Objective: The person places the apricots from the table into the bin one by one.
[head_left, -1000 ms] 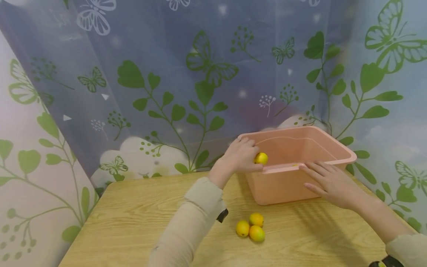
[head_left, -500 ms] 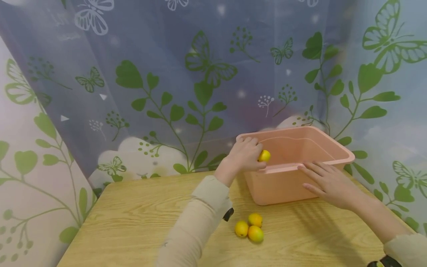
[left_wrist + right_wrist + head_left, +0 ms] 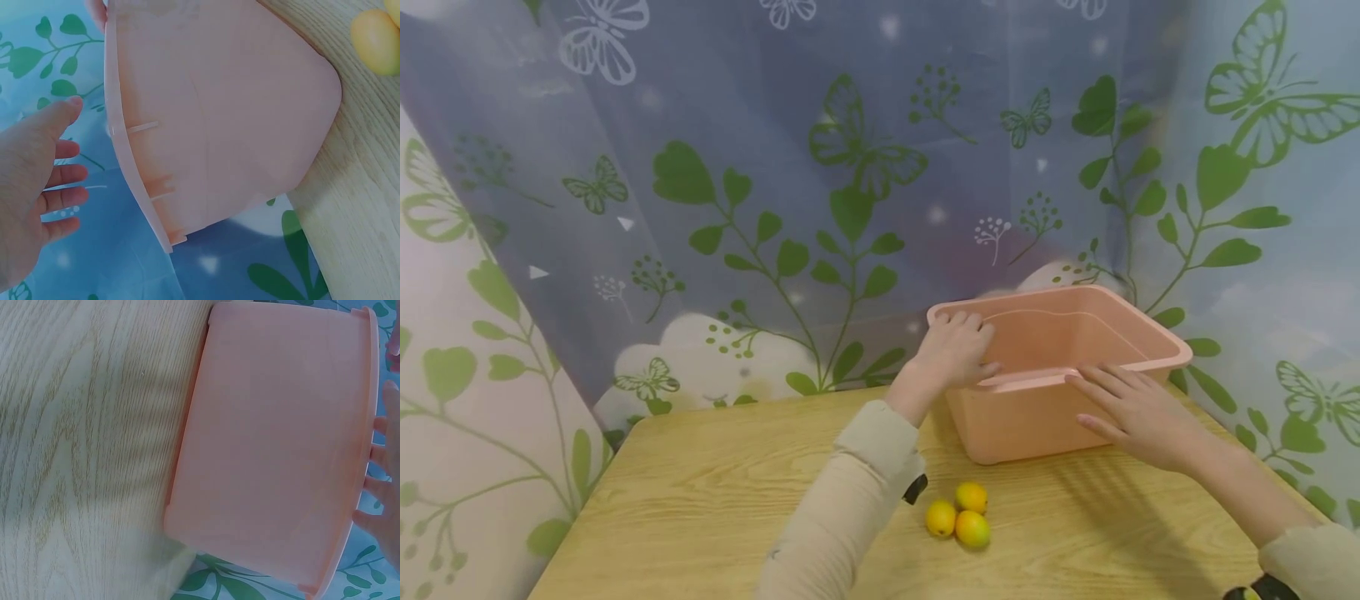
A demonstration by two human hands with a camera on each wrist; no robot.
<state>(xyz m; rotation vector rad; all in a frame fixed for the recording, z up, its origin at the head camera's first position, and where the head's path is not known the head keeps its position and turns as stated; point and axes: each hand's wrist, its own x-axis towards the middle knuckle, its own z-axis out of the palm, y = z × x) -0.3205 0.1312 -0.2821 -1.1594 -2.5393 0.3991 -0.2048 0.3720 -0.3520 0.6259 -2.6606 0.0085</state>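
Note:
A pink plastic tub [image 3: 1037, 421] stands on the wooden table. My left hand [image 3: 951, 350] is over its near left corner; in the left wrist view the same hand [image 3: 28, 194] shows relaxed, spread fingers holding nothing. My right hand [image 3: 1142, 412] lies against the near rim on the right, fingers extended; in the right wrist view its fingertips [image 3: 377, 453] are right at the rim. Three small egg-shaped yellow fruits, one tinged green [image 3: 973, 530], lie clustered on the table in front of the tub. The tub's near wall hides its floor.
The wooden tabletop [image 3: 715, 492] stretches left of the tub and toward me. A fabric backdrop [image 3: 760, 217] with leaves and butterflies hangs right behind the tub and along both sides.
The yellow fruit in my left hand was let go over the tub and is out of sight. The left hand moved slightly right; my right hand kept its place at the rim.

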